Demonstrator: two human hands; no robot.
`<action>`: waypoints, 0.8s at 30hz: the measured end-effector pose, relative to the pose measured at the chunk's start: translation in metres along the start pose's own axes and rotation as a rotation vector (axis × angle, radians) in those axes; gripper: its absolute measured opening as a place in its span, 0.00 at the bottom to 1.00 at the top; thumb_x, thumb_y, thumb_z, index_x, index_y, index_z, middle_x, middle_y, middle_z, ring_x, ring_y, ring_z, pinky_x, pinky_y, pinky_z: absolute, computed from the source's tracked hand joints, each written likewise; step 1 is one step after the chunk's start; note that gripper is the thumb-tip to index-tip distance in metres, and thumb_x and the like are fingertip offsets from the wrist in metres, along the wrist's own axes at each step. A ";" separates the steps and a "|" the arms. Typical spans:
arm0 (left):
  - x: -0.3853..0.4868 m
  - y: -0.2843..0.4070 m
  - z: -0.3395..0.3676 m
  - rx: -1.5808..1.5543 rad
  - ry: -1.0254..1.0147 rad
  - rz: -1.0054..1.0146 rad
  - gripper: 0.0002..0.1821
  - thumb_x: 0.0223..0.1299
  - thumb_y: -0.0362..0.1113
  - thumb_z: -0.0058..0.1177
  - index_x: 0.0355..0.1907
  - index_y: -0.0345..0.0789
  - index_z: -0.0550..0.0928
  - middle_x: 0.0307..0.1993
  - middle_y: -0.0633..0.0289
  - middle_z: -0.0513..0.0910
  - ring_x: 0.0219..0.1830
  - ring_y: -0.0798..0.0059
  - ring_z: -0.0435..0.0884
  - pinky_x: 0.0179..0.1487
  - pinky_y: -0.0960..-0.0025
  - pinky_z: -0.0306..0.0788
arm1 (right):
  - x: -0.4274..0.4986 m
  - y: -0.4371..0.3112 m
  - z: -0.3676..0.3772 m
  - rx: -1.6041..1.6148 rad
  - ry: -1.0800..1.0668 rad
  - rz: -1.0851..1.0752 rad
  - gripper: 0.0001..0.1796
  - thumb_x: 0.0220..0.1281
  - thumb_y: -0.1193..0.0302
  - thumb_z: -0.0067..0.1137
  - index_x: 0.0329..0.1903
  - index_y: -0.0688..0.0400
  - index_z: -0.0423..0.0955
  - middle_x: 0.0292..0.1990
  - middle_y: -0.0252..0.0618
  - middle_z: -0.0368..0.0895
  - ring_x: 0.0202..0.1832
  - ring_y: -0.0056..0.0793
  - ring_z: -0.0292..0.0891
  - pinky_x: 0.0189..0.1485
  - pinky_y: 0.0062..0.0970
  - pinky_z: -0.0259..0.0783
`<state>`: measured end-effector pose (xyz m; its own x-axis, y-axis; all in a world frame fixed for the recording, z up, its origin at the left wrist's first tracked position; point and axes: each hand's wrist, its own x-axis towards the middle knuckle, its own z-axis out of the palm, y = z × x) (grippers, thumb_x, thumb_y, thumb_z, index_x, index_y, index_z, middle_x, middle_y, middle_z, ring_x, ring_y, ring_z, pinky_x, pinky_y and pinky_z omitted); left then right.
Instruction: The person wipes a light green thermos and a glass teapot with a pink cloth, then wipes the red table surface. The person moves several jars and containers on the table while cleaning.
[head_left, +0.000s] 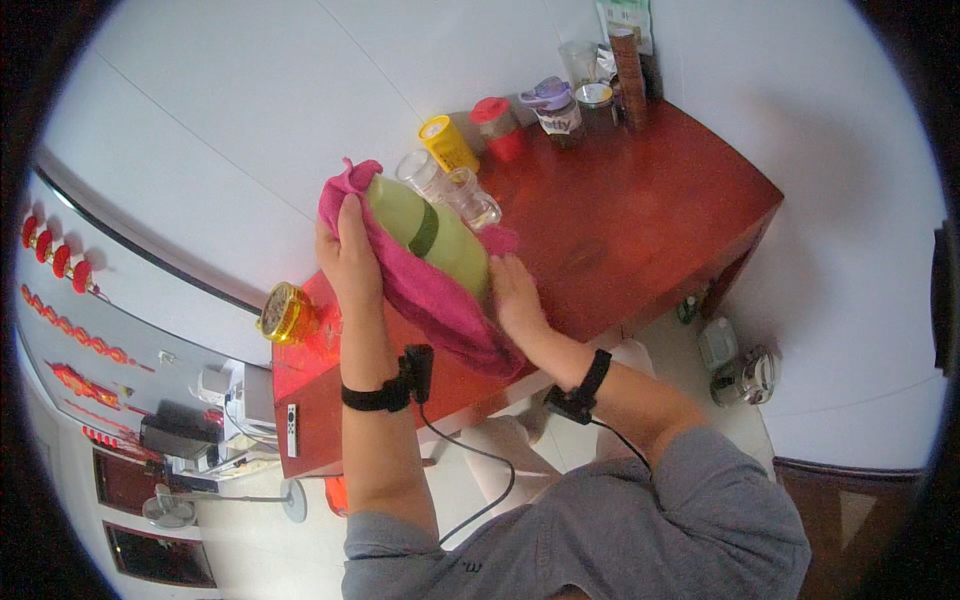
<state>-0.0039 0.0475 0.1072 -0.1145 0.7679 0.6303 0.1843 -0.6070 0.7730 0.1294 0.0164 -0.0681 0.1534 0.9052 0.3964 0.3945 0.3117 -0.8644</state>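
A soft hat-like cloth item (457, 247) is held tilted above the table. It has a pale green middle with a dark green band, and pink fabric runs along its edges. My left hand (349, 262) grips its upper left end, thumb lying over the pink edge. At the lower right end, my right hand (517, 300) holds the item with its fingers against the side. The fingers behind the cloth are hidden. Just beyond it, two clear containers (450, 184) stand on the red-brown wooden table (600, 247), partly covered by the item.
Along the wall stand a yellow canister (448, 144), a red-lidded jar (498, 127), a purple-lidded bottle (553, 112) and a tall brown tube (628, 79). A gold-coloured jar (285, 313) and a remote control (292, 430) lie leftward. Glass jars (746, 375) sit on the floor.
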 end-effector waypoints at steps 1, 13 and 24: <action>0.000 0.000 0.000 -0.010 0.003 -0.001 0.14 0.75 0.39 0.49 0.52 0.32 0.83 0.38 0.72 0.80 0.37 0.86 0.73 0.41 0.79 0.67 | -0.002 -0.019 -0.006 0.003 0.000 -0.060 0.17 0.75 0.69 0.40 0.54 0.67 0.72 0.52 0.62 0.76 0.60 0.60 0.70 0.63 0.53 0.66; -0.002 0.001 -0.002 -0.065 -0.006 -0.034 0.14 0.73 0.37 0.49 0.51 0.31 0.83 0.39 0.72 0.82 0.39 0.85 0.74 0.44 0.79 0.68 | 0.115 -0.032 -0.007 0.369 -0.135 -0.074 0.23 0.75 0.59 0.42 0.55 0.64 0.78 0.54 0.59 0.81 0.55 0.56 0.78 0.57 0.44 0.71; -0.001 -0.007 0.001 -0.076 0.049 -0.011 0.14 0.74 0.38 0.50 0.51 0.32 0.83 0.34 0.76 0.77 0.33 0.89 0.70 0.37 0.81 0.64 | 0.014 0.046 0.012 -0.026 -0.151 0.045 0.18 0.75 0.65 0.38 0.49 0.64 0.75 0.52 0.60 0.78 0.57 0.57 0.74 0.57 0.48 0.70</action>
<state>-0.0039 0.0511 0.1016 -0.1644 0.7645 0.6234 0.1085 -0.6141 0.7817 0.1386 0.0472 -0.1062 0.0344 0.9517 0.3051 0.4136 0.2644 -0.8712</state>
